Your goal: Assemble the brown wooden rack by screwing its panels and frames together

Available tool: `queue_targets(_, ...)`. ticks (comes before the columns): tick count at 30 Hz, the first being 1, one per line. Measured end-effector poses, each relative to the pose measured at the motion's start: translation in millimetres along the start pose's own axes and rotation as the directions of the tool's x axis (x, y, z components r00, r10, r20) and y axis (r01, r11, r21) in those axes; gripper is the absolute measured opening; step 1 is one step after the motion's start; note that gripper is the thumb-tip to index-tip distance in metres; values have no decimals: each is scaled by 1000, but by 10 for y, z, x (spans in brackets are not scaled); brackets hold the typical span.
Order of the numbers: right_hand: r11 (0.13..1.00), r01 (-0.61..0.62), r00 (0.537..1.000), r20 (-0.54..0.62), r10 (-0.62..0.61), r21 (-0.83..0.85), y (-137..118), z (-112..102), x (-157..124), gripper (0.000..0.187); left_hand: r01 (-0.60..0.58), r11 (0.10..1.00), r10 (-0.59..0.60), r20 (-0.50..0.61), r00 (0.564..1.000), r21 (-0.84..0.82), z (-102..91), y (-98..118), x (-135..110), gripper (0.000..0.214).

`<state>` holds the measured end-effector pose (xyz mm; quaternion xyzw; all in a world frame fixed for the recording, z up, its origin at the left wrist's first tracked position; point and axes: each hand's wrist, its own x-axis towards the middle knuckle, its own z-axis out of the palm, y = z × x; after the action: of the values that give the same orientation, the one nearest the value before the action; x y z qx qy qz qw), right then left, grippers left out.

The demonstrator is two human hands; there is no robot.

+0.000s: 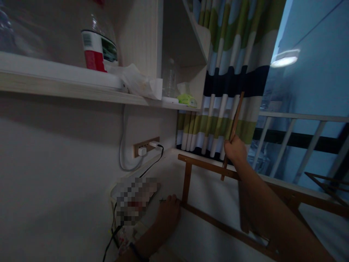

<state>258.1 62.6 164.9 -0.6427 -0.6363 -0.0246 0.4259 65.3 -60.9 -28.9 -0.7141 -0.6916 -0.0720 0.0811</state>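
A wooden frame [204,216] of brown bars leans in front of me, low on the right. My right hand [236,150] is closed round a thin wooden strip [238,111], which stands nearly upright and crosses the frame's top bar. Down at the frame's lower left corner is my left hand [168,214], its fingers curled against the end of the bar. A small dark piece [162,200] sticks out beside those fingers; what exactly they grip is hidden.
Above left runs a shelf [68,85] with a bottle [95,51], crumpled plastic and a green tissue pack [187,100]. Cables [121,145] hang from a wall socket [147,145]. A striped curtain [218,120] and a white railing [289,142] stand behind the frame.
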Motion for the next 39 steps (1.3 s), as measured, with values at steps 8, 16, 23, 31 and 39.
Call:
queue_targets(8, 1000, -2, 1000, -1, 2, 2, 3, 15, 10, 49, -7, 1000, 6, 21, 1000, 21, 109, 30, -149, 33)
queue_targets(16, 1000, 8, 1000, -3, -8, 2, -29, -18, -15, 49, -24, 996, 34, -120, 992, 83, 305, -60, -153, 33)
queue_targets(23, 1000, -2, 1000, -8, 2, -13, -44, -23, -30, 49, -32, 987, 91, -383, 919, 158, 459, -159, -176, 31)
queue_targets(31, 999, 31, 1000, -1, -31, -28, -47, -47, -40, 54, -236, 971, 136, -701, 700, -47, -849, -75, -38, 31)
queue_targets(39, 994, 86, 995, -39, -88, -61, -52, -7, -31, 55, -378, 884, 65, -729, 682, -274, -2407, 360, 647, 38)
